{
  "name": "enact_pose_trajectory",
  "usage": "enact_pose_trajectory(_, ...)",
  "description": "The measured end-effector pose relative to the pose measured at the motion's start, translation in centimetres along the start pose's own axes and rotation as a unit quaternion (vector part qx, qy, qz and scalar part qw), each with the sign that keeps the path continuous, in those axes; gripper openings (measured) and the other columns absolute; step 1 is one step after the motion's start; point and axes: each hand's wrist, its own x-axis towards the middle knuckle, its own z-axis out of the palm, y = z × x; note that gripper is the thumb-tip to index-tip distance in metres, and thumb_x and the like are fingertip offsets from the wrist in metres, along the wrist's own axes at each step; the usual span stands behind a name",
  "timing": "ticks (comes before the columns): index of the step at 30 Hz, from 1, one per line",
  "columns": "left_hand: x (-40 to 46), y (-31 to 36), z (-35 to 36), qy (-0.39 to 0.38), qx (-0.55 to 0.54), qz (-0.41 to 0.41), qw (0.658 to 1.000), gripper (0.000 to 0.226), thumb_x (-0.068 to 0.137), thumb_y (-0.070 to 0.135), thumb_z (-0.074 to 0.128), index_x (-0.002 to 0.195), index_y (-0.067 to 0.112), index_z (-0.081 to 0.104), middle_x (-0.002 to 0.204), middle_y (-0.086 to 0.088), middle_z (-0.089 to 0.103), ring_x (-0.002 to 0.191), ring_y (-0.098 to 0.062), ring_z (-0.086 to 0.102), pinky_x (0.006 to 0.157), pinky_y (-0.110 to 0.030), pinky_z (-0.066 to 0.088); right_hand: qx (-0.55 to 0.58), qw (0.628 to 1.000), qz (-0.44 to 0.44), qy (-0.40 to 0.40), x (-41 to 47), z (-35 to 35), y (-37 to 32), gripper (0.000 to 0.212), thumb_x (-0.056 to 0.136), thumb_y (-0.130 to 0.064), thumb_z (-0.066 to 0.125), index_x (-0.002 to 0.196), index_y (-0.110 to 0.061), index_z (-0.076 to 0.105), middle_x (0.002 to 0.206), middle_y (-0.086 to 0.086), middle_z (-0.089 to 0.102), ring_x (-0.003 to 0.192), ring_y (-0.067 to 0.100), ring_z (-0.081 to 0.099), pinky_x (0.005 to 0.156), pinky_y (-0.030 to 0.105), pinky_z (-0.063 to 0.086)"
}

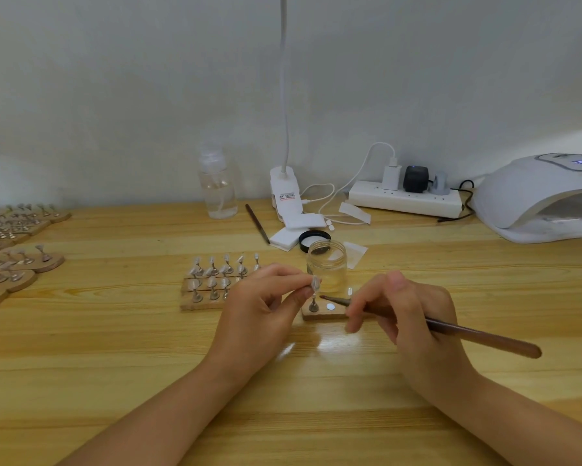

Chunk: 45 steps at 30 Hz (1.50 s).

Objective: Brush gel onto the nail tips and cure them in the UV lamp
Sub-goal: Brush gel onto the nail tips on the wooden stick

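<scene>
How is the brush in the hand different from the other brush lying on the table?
The held brush is gripped by the right hand and aimed at a nail tip pinched by the left hand; the spare brush lies untouched farther back by the clear bottle. The held brush looks reddish-brown, the spare one darker. Both are thin sticks.

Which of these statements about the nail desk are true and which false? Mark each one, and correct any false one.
1. The right hand holds a brush. True.
2. The glass jar has its lid screwed on. False: the jar is open and the black lid lies behind it.
3. The left hand pinches a nail tip on its stand. True.
4. The UV lamp stands at the left end of the table. False: it is at the right.
</scene>
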Motion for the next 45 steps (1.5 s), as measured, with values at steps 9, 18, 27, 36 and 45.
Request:
enact_pose_trajectory(9, 0.00, 0.01, -0.07, 0.012, -0.031, -0.024, 0.999, 0.014, 0.073, 0.027, 0.064, 0.083, 0.035, 0.070, 0.083, 0.020, 0.068, 0.048, -0.008, 0.037, 0.047, -0.015, 0.033, 0.032, 0.999, 0.024, -0.009, -0.12, -0.01, -0.09, 0.043, 0.087, -0.032, 0.030, 0.063, -0.016, 0.061, 0.053, 0.008, 0.062, 0.042, -0.005, 0.048, 0.052, 0.007, 0.036)
enact_pose_trajectory(18, -0.07, -0.08, -0.06, 0.011, -0.050, -0.048, 0.998, 0.014, 0.071, 0.027, 0.066, 0.082, 0.035, 0.071, 0.075, 0.014, 0.069, 0.045, -0.006, 0.031, 0.045, -0.013, 0.030, 0.038, 0.998, 0.036, -0.034, -0.05, 0.12, -0.26, 0.043, 0.087, -0.031, 0.030, 0.064, -0.011, 0.060, 0.053, 0.011, 0.061, 0.044, -0.007, 0.050, 0.051, 0.001, 0.035)
enact_pose_trajectory(27, -0.08, -0.21, -0.07, 0.012, -0.053, -0.044, 0.998, 0.014, 0.071, 0.028, 0.065, 0.081, 0.037, 0.070, 0.074, 0.008, 0.070, 0.045, -0.006, 0.031, 0.046, -0.014, 0.030, 0.026, 0.998, 0.038, -0.032, -0.02, 0.06, -0.11, 0.047, 0.089, -0.031, 0.029, 0.067, -0.007, 0.062, 0.053, -0.008, 0.061, 0.047, -0.007, 0.051, 0.055, 0.003, 0.037)
enact_pose_trajectory(36, 0.01, -0.17, -0.04, 0.013, -0.049, -0.036, 0.998, 0.014, 0.071, 0.029, 0.064, 0.081, 0.038, 0.069, 0.077, 0.013, 0.070, 0.044, -0.008, 0.032, 0.045, -0.018, 0.032, 0.020, 0.999, 0.034, -0.029, -0.03, 0.07, -0.22, 0.046, 0.090, -0.030, 0.028, 0.068, -0.007, 0.062, 0.056, -0.004, 0.063, 0.046, -0.008, 0.050, 0.053, 0.009, 0.039)
enact_pose_trajectory(45, -0.01, -0.12, 0.03, 0.009, -0.035, -0.021, 0.999, 0.018, 0.076, 0.018, 0.064, 0.082, 0.034, 0.068, 0.078, 0.012, 0.066, 0.044, 0.000, 0.038, 0.047, -0.008, 0.028, -0.095, 0.995, -0.017, -0.022, -0.09, 0.15, -0.08, 0.042, 0.090, -0.028, 0.031, 0.067, -0.014, 0.063, 0.047, -0.025, 0.047, 0.043, -0.006, 0.046, 0.049, 0.002, 0.029)
